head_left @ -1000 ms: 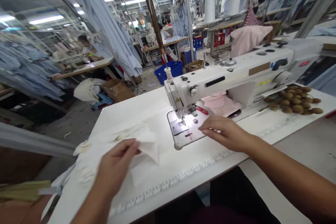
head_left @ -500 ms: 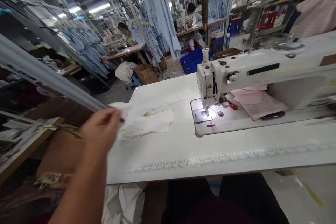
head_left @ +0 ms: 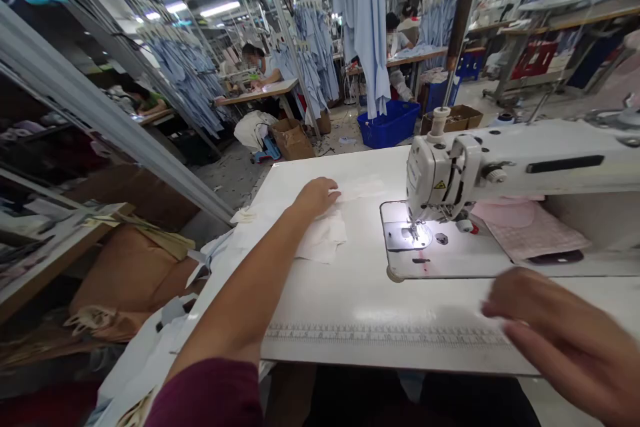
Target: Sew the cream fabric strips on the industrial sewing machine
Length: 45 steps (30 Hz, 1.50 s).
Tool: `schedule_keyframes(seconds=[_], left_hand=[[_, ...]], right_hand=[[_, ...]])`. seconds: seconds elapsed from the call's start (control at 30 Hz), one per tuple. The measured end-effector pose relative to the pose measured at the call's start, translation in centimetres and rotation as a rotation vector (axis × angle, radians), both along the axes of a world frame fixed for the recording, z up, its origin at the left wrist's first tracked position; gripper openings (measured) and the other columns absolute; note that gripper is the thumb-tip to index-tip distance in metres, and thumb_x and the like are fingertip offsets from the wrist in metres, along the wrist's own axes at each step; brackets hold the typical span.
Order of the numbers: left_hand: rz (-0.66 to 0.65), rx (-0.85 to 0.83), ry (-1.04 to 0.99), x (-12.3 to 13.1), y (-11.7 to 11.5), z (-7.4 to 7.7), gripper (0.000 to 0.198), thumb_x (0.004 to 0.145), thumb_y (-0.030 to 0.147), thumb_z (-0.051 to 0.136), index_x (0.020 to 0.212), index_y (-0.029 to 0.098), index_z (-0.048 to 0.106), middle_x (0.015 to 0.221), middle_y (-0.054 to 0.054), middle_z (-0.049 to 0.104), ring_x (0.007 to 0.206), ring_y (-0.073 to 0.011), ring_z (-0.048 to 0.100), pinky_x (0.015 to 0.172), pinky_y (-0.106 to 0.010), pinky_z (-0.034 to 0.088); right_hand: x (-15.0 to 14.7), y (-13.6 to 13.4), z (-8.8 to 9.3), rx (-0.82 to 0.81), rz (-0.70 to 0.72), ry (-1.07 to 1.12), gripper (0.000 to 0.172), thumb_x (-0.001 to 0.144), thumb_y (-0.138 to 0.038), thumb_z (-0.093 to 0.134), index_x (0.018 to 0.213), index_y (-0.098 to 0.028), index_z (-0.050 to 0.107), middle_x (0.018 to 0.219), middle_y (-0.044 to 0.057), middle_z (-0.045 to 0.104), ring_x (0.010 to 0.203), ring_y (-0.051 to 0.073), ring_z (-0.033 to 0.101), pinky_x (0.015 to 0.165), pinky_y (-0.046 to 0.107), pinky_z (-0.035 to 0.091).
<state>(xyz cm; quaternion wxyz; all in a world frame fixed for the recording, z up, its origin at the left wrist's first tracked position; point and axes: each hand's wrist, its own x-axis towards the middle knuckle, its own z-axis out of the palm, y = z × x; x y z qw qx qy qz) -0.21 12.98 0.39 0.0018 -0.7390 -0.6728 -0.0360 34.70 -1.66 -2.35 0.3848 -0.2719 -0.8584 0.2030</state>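
My left hand (head_left: 317,197) reaches across the table to the stack of white fabric pieces (head_left: 323,240), its fingers pinched together at the far part of the stack. The fingertips rest on a thin pale piece (head_left: 363,187) that stretches to the right. My right hand (head_left: 560,337), somewhat blurred, hovers over the front edge at the right, thumb apart from loosely bent fingers, with nothing visible in it. Between the hands stands a white sewing machine (head_left: 440,177), its lamp lighting the needle plate (head_left: 407,237). A pink fabric piece (head_left: 540,227) lies under the machine's arm.
A printed ruler (head_left: 380,335) runs along the front of the white table (head_left: 345,293). Light fabric (head_left: 150,353) hangs at the left beside a brown bundle (head_left: 125,273). Beyond are a blue basket (head_left: 387,123), a cardboard box (head_left: 293,138), hanging blue garments (head_left: 360,27) and people at other tables.
My left hand has moved right and away from me, from the stack's left edge onto its far part. My right hand has come into view. The view has shifted left.
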Motion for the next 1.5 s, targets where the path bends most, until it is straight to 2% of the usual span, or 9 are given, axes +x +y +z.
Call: schedule_keyframes(seconds=[0.23,0.4,0.57,0.7,0.9,1.03,1.17,1.33,1.5], left_hand=[[-0.163,-0.144,0.116,2.4,3.7,-1.4,0.051,0.075,0.050,0.059,0.115,0.018,0.056,0.119,-0.009,0.058,0.110,-0.0248,0.053,0.088,-0.032,0.046],[-0.204,-0.163,0.209,3.4,4.0,-1.4,0.020,0.084,0.023,0.050,0.099,0.016,0.061,0.108,-0.009,0.062,0.104,-0.0225,0.056,0.092,-0.032,0.042],[-0.179,-0.118,0.218,3.2,4.4,-1.7,0.026,0.088,0.016,0.040,0.106,0.015,0.058,0.111,-0.010,0.061,0.106,-0.0213,0.056,0.093,-0.032,0.042],[-0.170,-0.087,0.192,2.9,4.4,-1.8,0.026,0.089,0.019,0.039,0.105,0.017,0.059,0.112,-0.008,0.061,0.106,-0.0198,0.056,0.091,-0.031,0.043],[-0.225,-0.093,0.107,2.6,3.1,-1.5,0.022,0.090,0.025,0.047,0.103,0.013,0.060,0.104,-0.009,0.063,0.099,-0.0193,0.059,0.089,-0.039,0.045],[-0.233,-0.104,0.026,1.4,2.8,-1.5,0.023,0.089,0.028,0.050,0.105,0.013,0.059,0.106,-0.008,0.063,0.098,-0.0185,0.059,0.089,-0.039,0.046],[-0.226,-0.090,-0.065,-0.1,2.5,-2.1,0.022,0.087,0.021,0.052,0.106,0.014,0.059,0.109,-0.007,0.063,0.103,-0.0176,0.057,0.092,-0.036,0.044],[-0.094,-0.043,-0.163,-3.2,1.7,-1.9,0.023,0.082,0.012,0.053,0.105,0.013,0.059,0.108,-0.008,0.063,0.102,-0.0194,0.058,0.092,-0.036,0.044],[0.173,0.115,-0.299,-9.9,-0.5,0.4,0.027,0.077,0.012,0.053,0.101,0.019,0.063,0.102,-0.005,0.067,0.098,-0.0211,0.059,0.087,-0.030,0.045]], right_hand=[[-3.8,3.2,-1.8,-0.143,0.025,-0.045,0.015,0.088,-0.019,0.047,0.091,-0.022,0.061,0.074,0.003,0.063,0.069,0.014,0.059,0.056,0.025,0.050],[-4.0,3.3,-1.4,-0.129,0.092,-0.118,0.017,0.089,-0.018,0.045,0.087,-0.020,0.062,0.071,0.003,0.063,0.066,0.013,0.058,0.057,0.024,0.049],[-5.1,3.6,-1.2,-0.105,0.065,-0.215,0.019,0.090,-0.020,0.044,0.095,-0.021,0.062,0.083,0.005,0.066,0.079,0.016,0.060,0.068,0.028,0.053],[-10.0,5.5,-0.6,-0.123,-0.076,-0.354,0.040,0.087,-0.018,0.042,0.126,-0.019,0.049,0.115,0.012,0.060,0.108,0.024,0.054,0.088,0.045,0.049],[-20.2,12.5,0.1,-0.146,-0.499,-0.684,0.063,0.082,-0.007,0.036,0.143,-0.010,0.023,0.151,0.013,0.018,0.138,0.025,0.018,0.110,0.044,0.023],[-22.6,15.8,-0.1,-0.145,-0.586,-0.728,0.052,0.087,-0.008,0.028,0.139,-0.010,0.031,0.139,0.018,0.041,0.128,0.029,0.037,0.104,0.054,0.023],[-22.8,16.7,0.3,-0.079,-0.560,-0.831,0.033,0.084,-0.007,0.036,0.110,-0.014,0.057,0.105,0.014,0.065,0.101,0.026,0.058,0.090,0.041,0.035],[-24.8,16.2,4.2,0.089,-0.544,-0.899,0.027,0.085,-0.005,0.037,0.099,-0.010,0.059,0.098,0.017,0.065,0.092,0.026,0.061,0.075,0.035,0.038],[-28.3,15.6,13.0,0.406,-0.512,-0.876,0.018,0.086,-0.012,0.048,0.101,-0.011,0.058,0.098,0.014,0.066,0.096,0.027,0.061,0.081,0.038,0.039]])
